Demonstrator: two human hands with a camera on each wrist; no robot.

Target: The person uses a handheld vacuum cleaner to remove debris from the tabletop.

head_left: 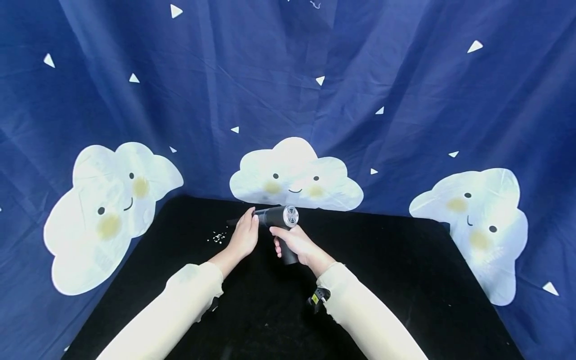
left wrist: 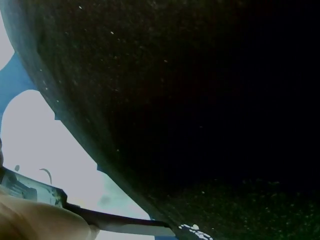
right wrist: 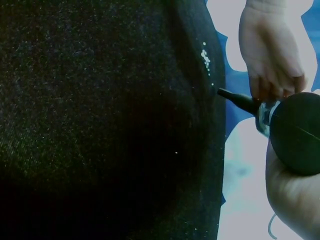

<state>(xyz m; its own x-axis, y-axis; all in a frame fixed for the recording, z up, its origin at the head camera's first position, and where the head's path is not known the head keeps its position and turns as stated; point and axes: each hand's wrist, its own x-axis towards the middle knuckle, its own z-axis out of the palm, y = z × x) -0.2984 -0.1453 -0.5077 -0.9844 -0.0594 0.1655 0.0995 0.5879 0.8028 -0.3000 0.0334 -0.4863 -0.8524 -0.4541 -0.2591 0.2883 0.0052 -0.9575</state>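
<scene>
Blower (head_left: 281, 218), a small dark handheld one with a round vented back, sits in mid-air above the far middle of the black counter (head_left: 382, 280). The right hand (head_left: 299, 246) has its grip closed round the handle, fingers curled about it. The left hand (head_left: 244, 235) is wrapped with bent fingers round the front of the barrel, where the thin nozzle (right wrist: 237, 99) joins on. The nozzle points left, toward a small scatter of white crumbs (head_left: 217, 238) lying near the far left edge of the counter.

By the look of it, the step in hand is seating or steadying the nozzle. The next move would call for aiming the tip lower at the crumbs.

The head view gives the whole layout and the blue cloud-printed cloth (head_left: 405, 100) hung behind. The right wrist view shows the nozzle's taper and the crumbs (right wrist: 205, 58) just beyond its tip. The left wrist view shows the nozzle (left wrist: 125, 225) from beneath, but hardly any fingers.
</scene>
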